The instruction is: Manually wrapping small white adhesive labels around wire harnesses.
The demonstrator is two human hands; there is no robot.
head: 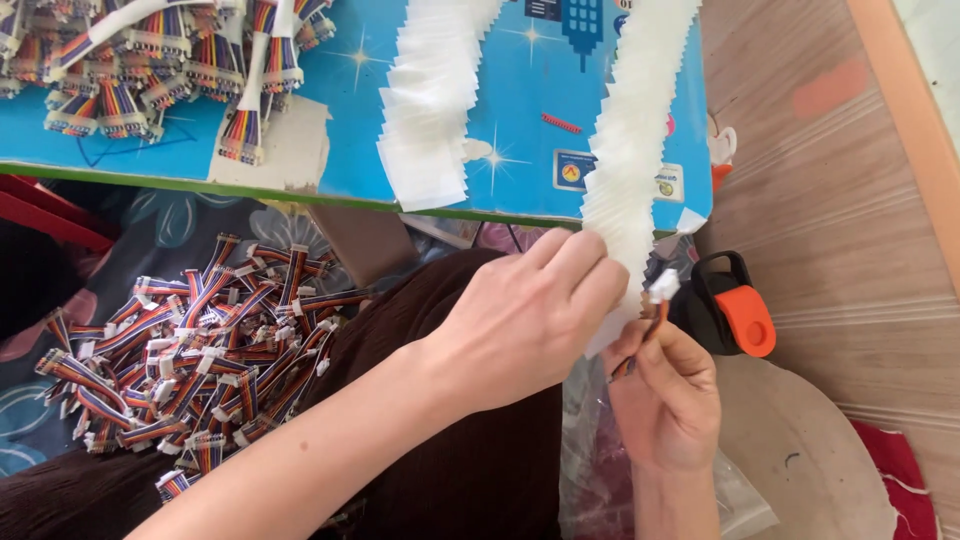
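My left hand (525,315) has its grip pinched on the lower end of a long strip of overlapping white labels (632,150), which hangs down over the front edge of the blue desk (520,110). My right hand (665,385), just below and beside it, has its grip closed on a short multicoloured ribbon cable (645,325), white connector end up, touching the strip. A second label strip (430,95) lies on the desk. A pile of the same cables (190,350) lies on the patterned cloth by my lap, more cables (150,60) on the desk
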